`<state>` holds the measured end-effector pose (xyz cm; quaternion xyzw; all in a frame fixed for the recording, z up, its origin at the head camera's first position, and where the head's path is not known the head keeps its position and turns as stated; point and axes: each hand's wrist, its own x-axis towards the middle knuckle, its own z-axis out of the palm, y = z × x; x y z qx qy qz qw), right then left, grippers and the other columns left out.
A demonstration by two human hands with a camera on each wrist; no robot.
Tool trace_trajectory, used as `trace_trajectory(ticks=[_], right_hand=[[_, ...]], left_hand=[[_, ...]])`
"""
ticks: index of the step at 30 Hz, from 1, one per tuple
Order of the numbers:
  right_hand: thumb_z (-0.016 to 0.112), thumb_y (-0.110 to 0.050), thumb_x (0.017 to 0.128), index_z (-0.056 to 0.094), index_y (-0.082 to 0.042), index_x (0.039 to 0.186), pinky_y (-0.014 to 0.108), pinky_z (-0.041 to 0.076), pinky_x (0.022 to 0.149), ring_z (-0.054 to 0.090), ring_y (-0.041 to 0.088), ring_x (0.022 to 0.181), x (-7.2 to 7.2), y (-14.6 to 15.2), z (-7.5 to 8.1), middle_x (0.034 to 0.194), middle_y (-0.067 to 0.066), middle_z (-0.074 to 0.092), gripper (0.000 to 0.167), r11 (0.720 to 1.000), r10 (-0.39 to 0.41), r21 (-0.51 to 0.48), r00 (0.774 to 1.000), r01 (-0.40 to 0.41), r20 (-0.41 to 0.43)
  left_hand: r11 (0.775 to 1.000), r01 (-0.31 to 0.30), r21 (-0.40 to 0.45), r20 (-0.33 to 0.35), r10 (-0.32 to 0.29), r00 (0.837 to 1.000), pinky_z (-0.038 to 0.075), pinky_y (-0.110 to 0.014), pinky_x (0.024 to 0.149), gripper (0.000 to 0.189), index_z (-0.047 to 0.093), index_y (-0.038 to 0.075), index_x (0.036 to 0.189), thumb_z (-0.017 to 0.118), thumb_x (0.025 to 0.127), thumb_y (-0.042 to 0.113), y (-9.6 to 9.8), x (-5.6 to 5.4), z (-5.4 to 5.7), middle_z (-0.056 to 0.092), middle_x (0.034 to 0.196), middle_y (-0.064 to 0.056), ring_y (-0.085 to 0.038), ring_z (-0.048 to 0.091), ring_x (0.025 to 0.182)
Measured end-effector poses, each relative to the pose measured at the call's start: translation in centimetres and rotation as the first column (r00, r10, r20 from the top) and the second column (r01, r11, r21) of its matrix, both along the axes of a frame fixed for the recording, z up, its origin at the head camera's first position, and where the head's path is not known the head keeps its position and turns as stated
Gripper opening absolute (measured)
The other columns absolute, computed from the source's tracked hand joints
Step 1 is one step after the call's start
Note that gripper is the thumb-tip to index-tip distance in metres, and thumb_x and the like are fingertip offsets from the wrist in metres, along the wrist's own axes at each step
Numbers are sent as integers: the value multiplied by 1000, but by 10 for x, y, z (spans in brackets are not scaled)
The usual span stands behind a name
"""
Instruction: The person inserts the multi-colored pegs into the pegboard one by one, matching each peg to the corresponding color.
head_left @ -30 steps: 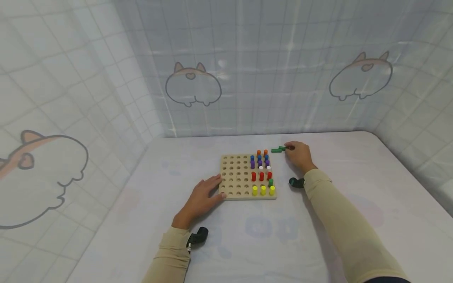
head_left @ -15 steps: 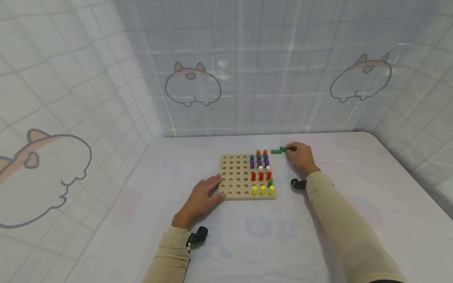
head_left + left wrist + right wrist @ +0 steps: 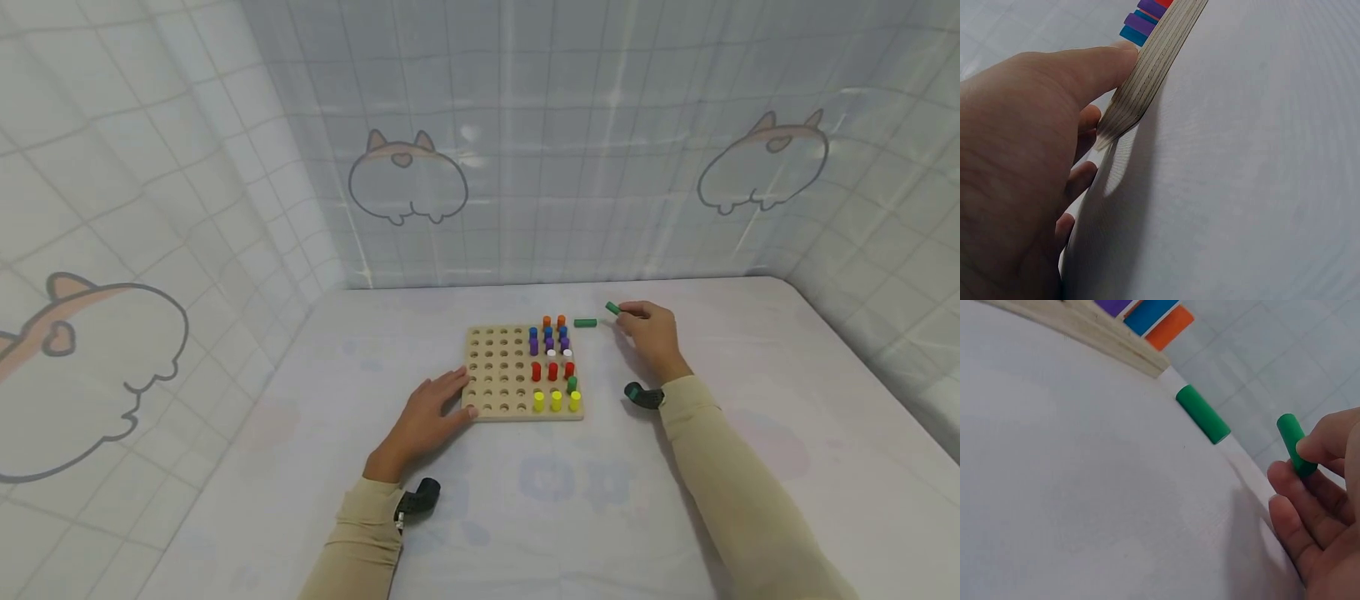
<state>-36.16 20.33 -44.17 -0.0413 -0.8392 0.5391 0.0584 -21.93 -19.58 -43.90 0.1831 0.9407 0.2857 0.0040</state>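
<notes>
My right hand (image 3: 651,333) pinches a green peg (image 3: 1292,436) between thumb and fingers, held up off the table at the board's far right. Another green peg (image 3: 586,322) lies on its side on the table, just beyond the board's back right corner. The square wooden pegboard (image 3: 497,372) has coloured pegs standing in its right-hand columns: yellow, green, red, white, purple, blue and orange. My left hand (image 3: 423,425) rests against the board's left side, its thumb (image 3: 1100,72) touching the edge near the front corner and its fingers fairly straight.
A white patterned cloth (image 3: 540,517) covers the table. Tile-patterned sheeting (image 3: 562,167) with cartoon drawings rises behind and at both sides. Each wrist carries a dark strapped camera, one beside the left cuff (image 3: 420,497) and one beside the right (image 3: 643,395).
My right hand has lifted one green peg from beside the other and drawn it slightly right. The other green peg stays on the table. My left hand keeps its place on the board.
</notes>
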Motion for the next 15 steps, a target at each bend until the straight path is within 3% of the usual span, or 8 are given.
trace_trajectory(ticks=[9, 15], right_hand=[[57, -25, 104, 64, -3, 131, 28, 54, 88, 67, 27, 107, 16, 7, 9, 120, 16, 69, 36, 995, 14, -100, 1000, -16, -28], [59, -24, 102, 63, -1, 129, 25, 55, 89, 66, 28, 111, 22, 6, 14, 121, 15, 66, 35, 986, 16, -165, 1000, -16, -5]], left_hand=[[1000, 18, -1, 3, -18, 1000, 12, -49, 122, 67, 43, 10, 153, 60, 99, 45, 2, -2, 0, 35, 160, -2, -24, 29, 148], [1000, -2, 7, 27, 2, 1000, 11, -46, 122, 68, 41, 12, 154, 61, 99, 45, -1, -2, -3, 34, 161, 1, -21, 27, 149]])
